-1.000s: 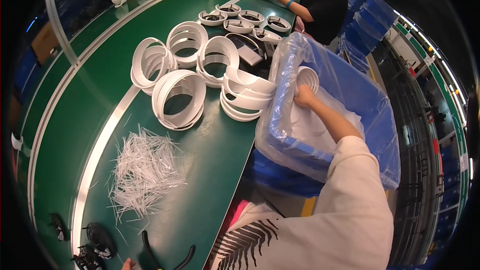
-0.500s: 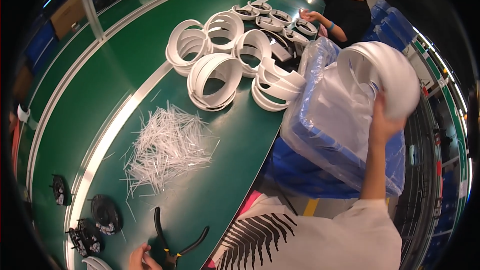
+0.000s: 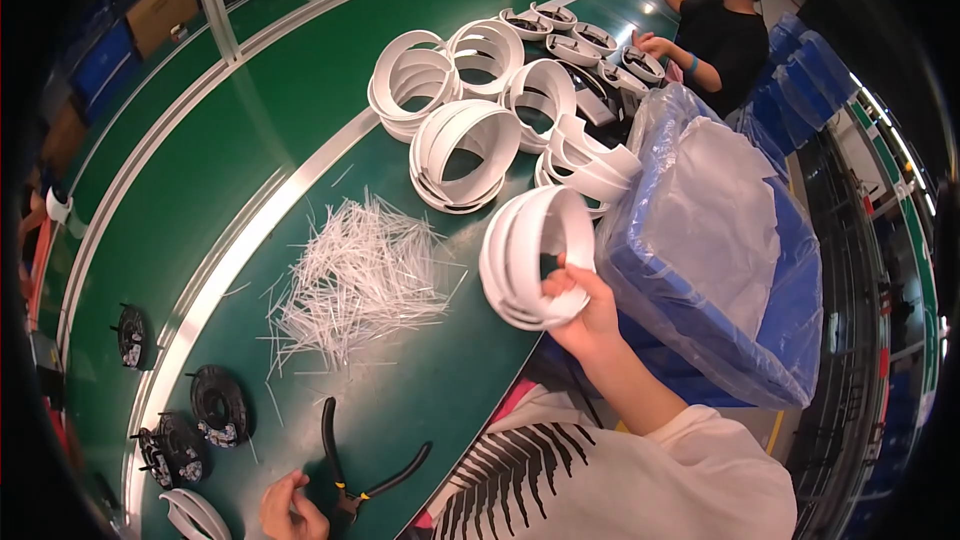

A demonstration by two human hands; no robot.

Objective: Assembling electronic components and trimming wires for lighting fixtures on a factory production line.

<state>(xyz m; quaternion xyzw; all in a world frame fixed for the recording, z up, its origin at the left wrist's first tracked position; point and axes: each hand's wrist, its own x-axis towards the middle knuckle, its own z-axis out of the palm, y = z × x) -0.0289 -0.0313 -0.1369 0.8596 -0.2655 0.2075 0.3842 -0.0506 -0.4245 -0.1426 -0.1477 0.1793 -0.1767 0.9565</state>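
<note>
While the left hand (image 3: 293, 508) rests low beside the black-handled pliers (image 3: 331, 432), its fingers loosely curled (whether they close on anything cannot be told), the right hand (image 3: 590, 318) grips a nested stack of white rings (image 3: 512, 265) by its lower right rim. That stack is over the right edge of the green desk (image 3: 430, 370), between a loose pile of thin white strips (image 3: 360, 280) and a blue bin (image 3: 640, 275) lined with clear plastic, in which a whitish sheet (image 3: 725, 210) shows. To the left of the pliers are a curved white piece (image 3: 193, 516) and several black ring-shaped parts (image 3: 218, 405). Farther along, more stacks of white rings (image 3: 420, 175) stand close together, and past them sits a cluster of white oval shells (image 3: 570, 50) with dark parts inside some. Beyond the bin, a co-worker in a black top (image 3: 728, 50) reaches over the desk.
</note>
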